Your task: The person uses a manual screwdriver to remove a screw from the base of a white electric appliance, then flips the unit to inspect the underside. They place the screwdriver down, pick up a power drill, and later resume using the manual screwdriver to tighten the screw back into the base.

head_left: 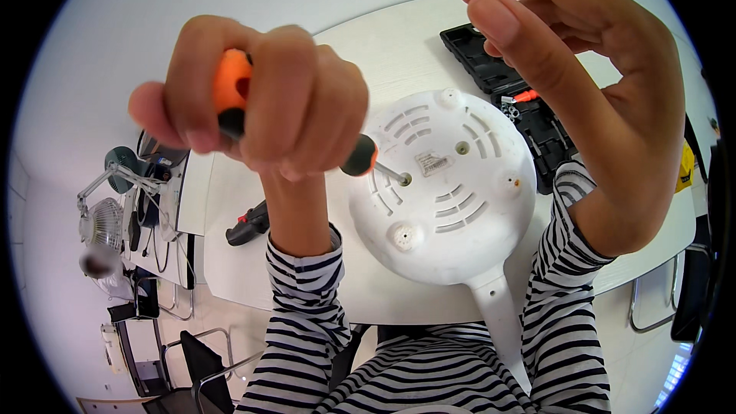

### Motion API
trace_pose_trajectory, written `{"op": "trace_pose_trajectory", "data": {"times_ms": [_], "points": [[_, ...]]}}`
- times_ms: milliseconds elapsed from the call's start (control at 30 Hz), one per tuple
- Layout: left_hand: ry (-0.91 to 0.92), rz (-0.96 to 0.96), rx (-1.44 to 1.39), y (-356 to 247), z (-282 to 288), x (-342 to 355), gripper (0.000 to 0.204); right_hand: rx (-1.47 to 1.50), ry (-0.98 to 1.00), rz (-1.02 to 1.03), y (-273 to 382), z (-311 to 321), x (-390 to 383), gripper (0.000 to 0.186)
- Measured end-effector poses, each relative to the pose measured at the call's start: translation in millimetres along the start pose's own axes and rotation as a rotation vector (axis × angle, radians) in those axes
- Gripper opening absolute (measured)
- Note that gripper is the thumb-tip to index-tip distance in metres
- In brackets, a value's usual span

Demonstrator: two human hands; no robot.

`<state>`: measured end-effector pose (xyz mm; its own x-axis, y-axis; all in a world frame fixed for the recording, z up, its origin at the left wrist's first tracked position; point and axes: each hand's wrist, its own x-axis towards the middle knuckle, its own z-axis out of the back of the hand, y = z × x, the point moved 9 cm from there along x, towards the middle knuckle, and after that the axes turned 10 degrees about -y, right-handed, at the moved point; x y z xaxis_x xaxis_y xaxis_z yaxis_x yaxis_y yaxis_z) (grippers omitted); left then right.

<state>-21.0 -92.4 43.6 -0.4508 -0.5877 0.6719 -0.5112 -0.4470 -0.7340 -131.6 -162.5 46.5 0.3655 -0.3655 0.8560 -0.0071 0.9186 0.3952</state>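
My left hand (261, 103) is closed around the orange and dark handle of a screwdriver (359, 155). Its metal shaft slants into a recessed hole in a round white plastic base (468, 176), which lies underside up on the table with slotted vents, small round feet and a long neck toward me. My right hand (590, 92) is raised over the right side of the base, fingers curved and apart, holding nothing that I can see.
A white table (261, 276) carries a black toolbox (548, 153) with bits and a red-handled tool, and a black-red power tool (247, 226) at left. Beyond are a side desk with a lamp (115, 169) and cables, black chairs (203, 376), and a yellow object (685, 169).
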Motion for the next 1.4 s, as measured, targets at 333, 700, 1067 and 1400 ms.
{"op": "trace_pose_trajectory", "data": {"times_ms": [333,700,1067,1400], "points": [[-1.108,-0.235,1.479,-37,-15,-35,0.047,-0.019,0.01,0.01,1,1,0,0.022],[-1.119,-0.193,0.911,-13,-19,-15,0.038,-0.032,0.016,0.007,-1,3,-2,0.022],[-0.832,-0.163,0.637,-21,10,-26,0.025,-0.041,0.007,0.018,-2,-2,-2,0.023],[-0.554,0.104,0.518,-4,26,-3,0.026,-0.036,0.01,0.021,0,-8,-3,0.023]]}}
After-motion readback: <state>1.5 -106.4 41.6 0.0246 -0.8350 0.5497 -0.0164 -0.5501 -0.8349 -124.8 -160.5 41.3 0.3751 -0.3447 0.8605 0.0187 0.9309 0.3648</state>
